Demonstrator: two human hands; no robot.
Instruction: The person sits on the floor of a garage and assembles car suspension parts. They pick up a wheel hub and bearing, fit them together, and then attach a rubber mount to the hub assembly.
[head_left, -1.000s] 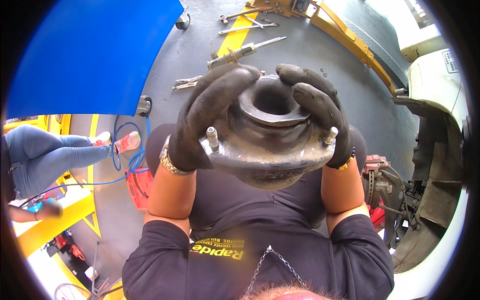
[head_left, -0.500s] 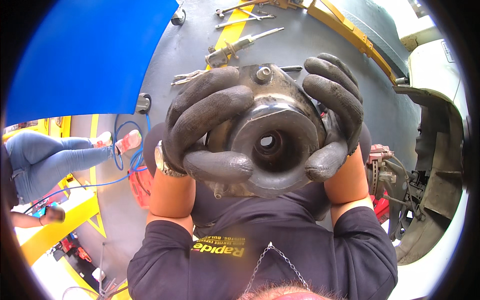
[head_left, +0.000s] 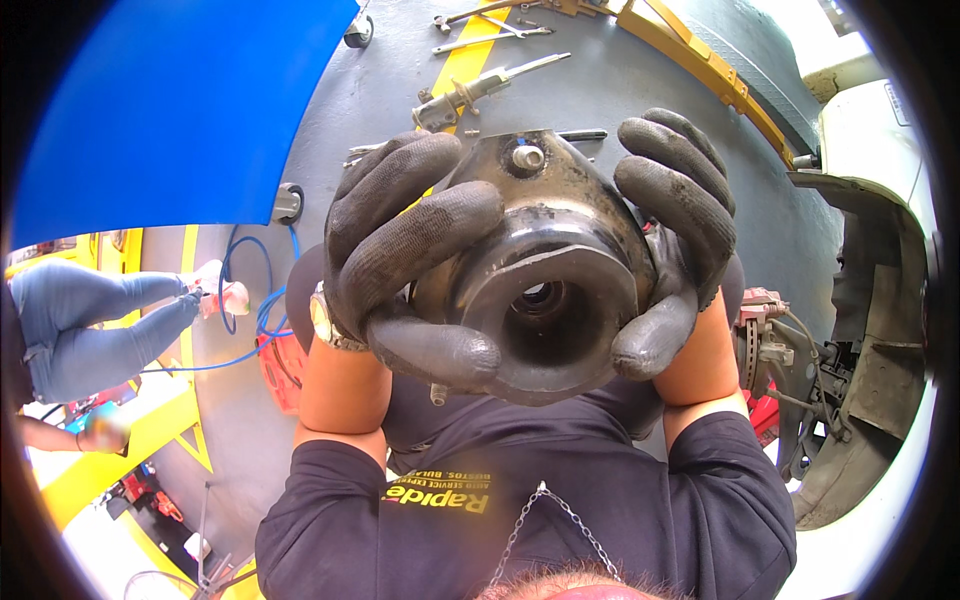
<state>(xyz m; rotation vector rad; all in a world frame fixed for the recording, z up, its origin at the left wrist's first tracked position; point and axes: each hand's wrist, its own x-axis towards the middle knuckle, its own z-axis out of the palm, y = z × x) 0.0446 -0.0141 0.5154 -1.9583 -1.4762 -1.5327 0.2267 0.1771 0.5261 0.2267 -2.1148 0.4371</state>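
Observation:
Between my two gloved hands, in front of my chest, is a black strut mount (head_left: 545,225). It has a thick rubber ring around a deep central hole, and light shows through the hole. A stud stands on its far side, and another pokes out below on the left. My left hand (head_left: 410,245) curls around its left side, thumb pressed on the rubber ring. On the opposite side my right hand (head_left: 680,235) grips it, thumb near the ring's right edge. Both gloves are dark grey. The underside of the mount is hidden from me.
Beyond my hands a shock absorber strut (head_left: 465,100) and wrenches (head_left: 490,40) lie on the grey floor (head_left: 590,90). A yellow metal frame (head_left: 700,65) stands far right. Close right are a brake assembly (head_left: 760,330) and fender liner (head_left: 880,370). A blue panel (head_left: 170,110), hose (head_left: 262,320) and person (head_left: 100,320) are left.
The strut mount has tilted slightly in my hands, so less light shows through its hole. My fingers have loosened and shifted a little. The person at left has moved a leg and hand.

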